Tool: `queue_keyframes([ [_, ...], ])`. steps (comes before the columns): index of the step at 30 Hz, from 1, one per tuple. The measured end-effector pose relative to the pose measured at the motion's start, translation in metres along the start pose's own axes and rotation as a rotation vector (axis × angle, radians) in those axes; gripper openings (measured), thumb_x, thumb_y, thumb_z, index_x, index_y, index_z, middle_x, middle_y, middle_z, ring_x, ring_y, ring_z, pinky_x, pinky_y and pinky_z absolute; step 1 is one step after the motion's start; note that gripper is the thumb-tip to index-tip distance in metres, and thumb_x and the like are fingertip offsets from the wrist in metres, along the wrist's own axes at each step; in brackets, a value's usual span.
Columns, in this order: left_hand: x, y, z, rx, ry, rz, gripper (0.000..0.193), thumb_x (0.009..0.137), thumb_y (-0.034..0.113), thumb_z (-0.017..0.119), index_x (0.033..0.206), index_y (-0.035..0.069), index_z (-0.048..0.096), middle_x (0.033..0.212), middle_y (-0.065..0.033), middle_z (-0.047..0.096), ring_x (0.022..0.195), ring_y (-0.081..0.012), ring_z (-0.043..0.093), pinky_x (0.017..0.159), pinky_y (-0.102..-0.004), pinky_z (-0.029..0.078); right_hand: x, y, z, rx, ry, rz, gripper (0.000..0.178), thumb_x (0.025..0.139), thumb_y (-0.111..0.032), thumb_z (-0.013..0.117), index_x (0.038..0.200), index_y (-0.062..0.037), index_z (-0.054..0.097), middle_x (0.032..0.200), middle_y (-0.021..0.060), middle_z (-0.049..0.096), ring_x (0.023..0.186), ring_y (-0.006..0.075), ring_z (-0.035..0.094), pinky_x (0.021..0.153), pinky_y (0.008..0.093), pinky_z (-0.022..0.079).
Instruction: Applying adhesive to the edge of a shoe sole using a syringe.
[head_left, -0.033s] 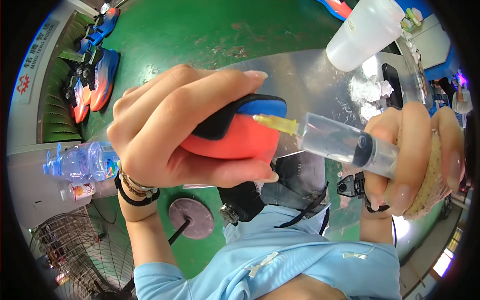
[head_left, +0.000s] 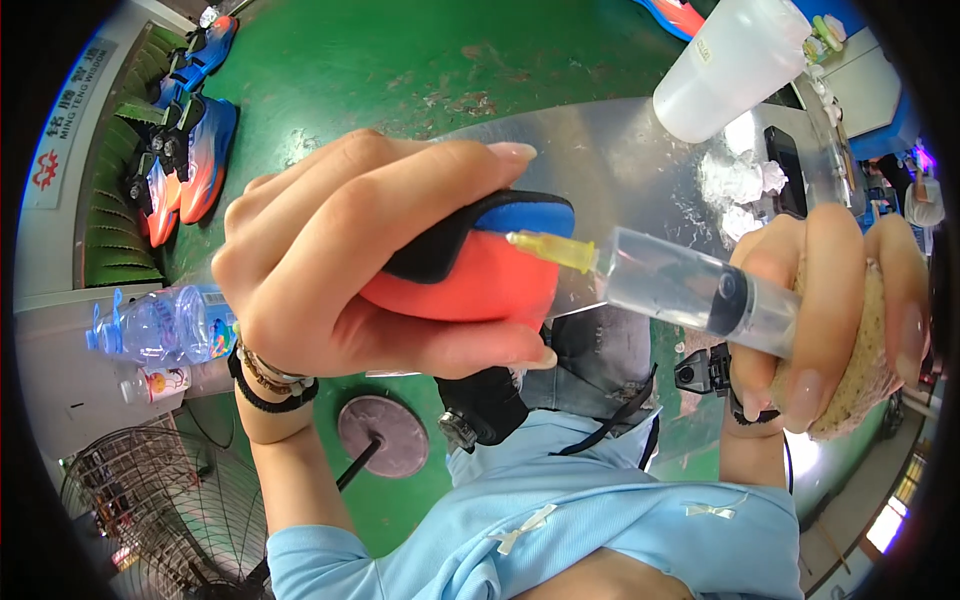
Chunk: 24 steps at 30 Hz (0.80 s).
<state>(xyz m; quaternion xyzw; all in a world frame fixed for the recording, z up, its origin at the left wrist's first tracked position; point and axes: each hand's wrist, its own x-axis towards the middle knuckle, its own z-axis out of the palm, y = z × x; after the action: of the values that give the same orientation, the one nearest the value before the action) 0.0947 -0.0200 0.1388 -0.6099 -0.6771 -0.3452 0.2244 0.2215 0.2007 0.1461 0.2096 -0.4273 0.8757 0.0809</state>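
1. The left hand [head_left: 320, 250] curls around a shoe [head_left: 470, 275], only part of which shows: a smooth, rounded form in coral red, with a matte black padded edge and a glossier blue patch at its upper end.
2. The left fingers [head_left: 400, 195] are bent over the shoe's black upper side and the thumb [head_left: 460, 345] lies along its red underside, so the piece is clasped between them. Its rounded end juts out past the fingertips, toward the middle of the view.
3. The right hand [head_left: 835, 310] grips a syringe [head_left: 665, 280], a clear plastic cylinder with a black rubber stopper [head_left: 728, 300] inside. The right fingers [head_left: 845, 270] are closed around its rear end, while the barrel sticks out toward the left hand.
4. The same fingers also wrap a tan block [head_left: 855, 365], rough and pitted like a sponge, held against the palm.
5. A tapered, translucent yellow tip [head_left: 555, 250] on the syringe's front end overlaps the shoe near the border of red and blue; whether it touches, I cannot tell.
6. Beneath the hands is a table [head_left: 600, 160] with a shiny, see-through surface. On it stand a frosted white cup [head_left: 730, 70] with slanting sides and, nearby, crumpled white tissue [head_left: 735, 180] beside a flat dark phone [head_left: 785, 170].
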Motion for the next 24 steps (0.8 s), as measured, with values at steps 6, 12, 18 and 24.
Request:
queue_keyframes([
  [6,-0.001,0.001,0.0,0.113,0.001,-0.072,0.084,0.062,0.065,0.061,0.099,-0.011,0.052,0.073,-0.0169,0.064,0.065,-0.0242,0.063,0.061,-0.0298,0.051,-0.003,0.013,0.009,-0.069,0.171,-0.091,0.025,0.087,-0.019,0.052,0.063,-0.0142,0.053,0.05,0.0109,0.053,0.036,0.0177,0.048,0.039,0.025,0.046],
  [12,-0.025,-0.019,-0.009,0.081,-0.005,-0.156,0.091,0.069,0.066,0.054,0.108,-0.015,0.045,0.087,-0.0267,0.06,0.075,-0.0316,0.064,0.064,-0.0363,0.054,0.01,0.05,-0.015,-0.031,-0.171,-0.199,0.018,0.092,-0.026,0.045,0.079,-0.0175,0.054,0.058,0.0177,0.056,0.036,0.0192,0.047,0.034,0.0263,0.043],
  [18,-0.037,-0.025,-0.005,0.147,0.232,-0.422,0.091,0.073,0.068,0.05,0.107,-0.016,0.046,0.09,-0.0262,0.059,0.076,-0.0307,0.064,0.067,-0.0377,0.054,-0.008,0.076,-0.013,0.043,0.123,-0.118,0.015,0.095,-0.026,0.036,0.095,-0.0165,0.047,0.068,0.0216,0.057,0.035,0.0183,0.043,0.039,0.0266,0.045],
  [24,-0.048,-0.038,-0.004,0.119,0.328,-0.422,0.088,0.073,0.066,0.053,0.105,-0.016,0.046,0.094,-0.0259,0.059,0.072,-0.0292,0.065,0.062,-0.0348,0.054,-0.019,0.096,-0.013,0.073,0.21,-0.072,0.02,0.095,-0.031,0.035,0.093,-0.0147,0.046,0.069,0.0206,0.056,0.038,0.018,0.045,0.041,0.0267,0.046],
])
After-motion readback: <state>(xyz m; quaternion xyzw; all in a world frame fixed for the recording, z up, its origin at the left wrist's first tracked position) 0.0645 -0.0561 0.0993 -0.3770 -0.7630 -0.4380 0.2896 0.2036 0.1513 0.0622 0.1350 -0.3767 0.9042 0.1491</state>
